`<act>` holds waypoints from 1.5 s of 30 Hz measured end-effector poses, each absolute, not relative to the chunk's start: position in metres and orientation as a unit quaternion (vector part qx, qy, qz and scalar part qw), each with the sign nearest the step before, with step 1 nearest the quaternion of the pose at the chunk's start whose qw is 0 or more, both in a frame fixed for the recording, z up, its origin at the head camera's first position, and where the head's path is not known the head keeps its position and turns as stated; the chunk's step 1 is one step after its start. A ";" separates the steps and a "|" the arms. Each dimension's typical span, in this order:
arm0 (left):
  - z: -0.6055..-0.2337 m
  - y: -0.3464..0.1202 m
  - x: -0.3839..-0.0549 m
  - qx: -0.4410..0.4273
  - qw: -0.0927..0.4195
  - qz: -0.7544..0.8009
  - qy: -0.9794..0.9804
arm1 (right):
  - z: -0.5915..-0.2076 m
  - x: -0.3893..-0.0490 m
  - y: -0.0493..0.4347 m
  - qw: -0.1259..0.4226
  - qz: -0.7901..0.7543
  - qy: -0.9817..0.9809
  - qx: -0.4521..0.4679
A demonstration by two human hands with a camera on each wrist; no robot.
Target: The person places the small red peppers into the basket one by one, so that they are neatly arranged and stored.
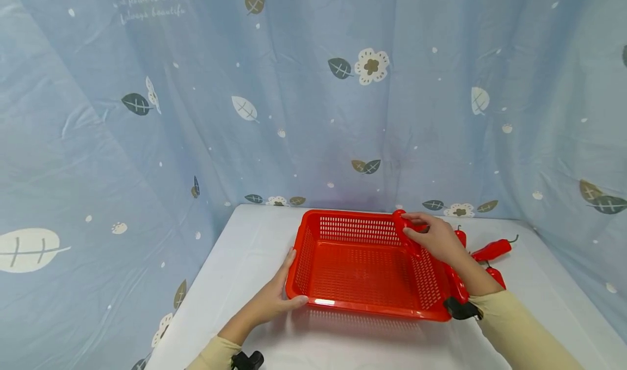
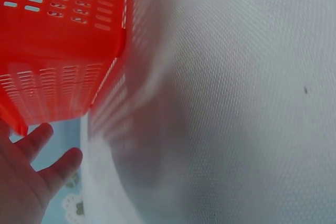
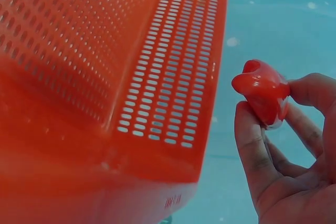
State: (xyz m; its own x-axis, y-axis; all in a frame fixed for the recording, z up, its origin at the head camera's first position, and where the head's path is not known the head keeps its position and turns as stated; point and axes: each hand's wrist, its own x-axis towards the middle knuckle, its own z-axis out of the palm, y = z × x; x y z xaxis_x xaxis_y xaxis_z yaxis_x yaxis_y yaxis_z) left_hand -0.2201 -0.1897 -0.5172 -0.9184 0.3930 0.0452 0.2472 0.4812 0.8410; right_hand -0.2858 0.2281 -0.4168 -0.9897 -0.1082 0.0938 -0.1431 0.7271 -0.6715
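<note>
My left hand rests at the near left corner of a red plastic basket, its thumb along the front rim and its other fingers by the left wall. In the left wrist view the fingers of that hand are spread, with two tips standing free beside the basket. With my right hand I pinch a shiny red chili pepper over the basket's far right corner. The right wrist view has this pepper end-on between thumb and fingertips, beside the basket's slotted wall.
Several red peppers lie on the white table right of the basket, one pointing outward with a dark stem. Another pepper is behind my right forearm. A blue patterned curtain hangs behind the table and along its sides.
</note>
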 end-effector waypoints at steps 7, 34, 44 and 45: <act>-0.518 -0.186 -0.219 0.179 0.078 0.477 0.857 | -0.421 -0.292 0.222 0.021 0.372 -0.925 0.078; -0.521 -0.182 -0.216 0.179 0.071 0.483 0.854 | -0.434 -0.313 0.196 -0.010 0.411 -0.906 0.102; -0.520 -0.182 -0.218 0.188 0.069 0.479 0.855 | -0.443 -0.319 0.181 -0.025 0.425 -0.898 0.112; -0.520 -0.182 -0.218 0.186 0.070 0.480 0.854 | -0.444 -0.320 0.179 -0.027 0.426 -0.898 0.112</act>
State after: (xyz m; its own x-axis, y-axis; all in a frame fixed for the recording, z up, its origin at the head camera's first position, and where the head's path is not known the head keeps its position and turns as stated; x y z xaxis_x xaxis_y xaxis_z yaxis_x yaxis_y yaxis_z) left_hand -0.2177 -0.1821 -0.5202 -0.9211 0.3848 0.0587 0.2502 0.4697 0.8466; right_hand -0.3200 0.1785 -0.4437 -0.9737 -0.2229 0.0472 -0.1775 0.6125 -0.7703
